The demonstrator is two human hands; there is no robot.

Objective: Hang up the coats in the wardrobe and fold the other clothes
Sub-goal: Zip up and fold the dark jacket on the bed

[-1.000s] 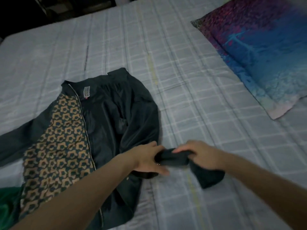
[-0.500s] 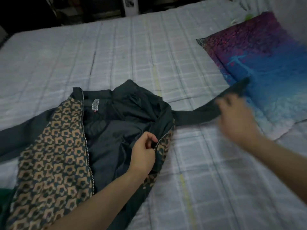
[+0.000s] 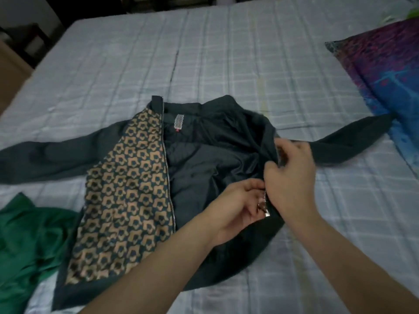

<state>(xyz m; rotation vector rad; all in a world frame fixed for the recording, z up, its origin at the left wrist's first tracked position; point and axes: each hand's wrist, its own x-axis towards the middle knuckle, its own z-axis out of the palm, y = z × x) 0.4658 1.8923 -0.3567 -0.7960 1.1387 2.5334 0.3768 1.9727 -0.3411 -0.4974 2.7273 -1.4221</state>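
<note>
A dark jacket (image 3: 199,168) lies open on the bed, lining up, with a tan patterned front panel (image 3: 127,189) on its left side. Both sleeves are spread out, one to the left and one (image 3: 353,141) reaching the pillow on the right. My left hand (image 3: 235,207) pinches the right front edge by the zipper near the hem. My right hand (image 3: 292,175) grips the same zipper edge a little higher up. The right front panel is bunched under both hands and mostly hidden.
A green garment (image 3: 27,236) lies crumpled at the bed's near left. A purple and blue pillow (image 3: 390,73) sits at the right. The checked light bedsheet (image 3: 204,53) stretches bare behind the jacket. Dark furniture stands beyond the bed's far edge.
My right hand has let go of the right sleeve, which now lies stretched toward the pillow, and has come back to the zipper edge beside my left hand.
</note>
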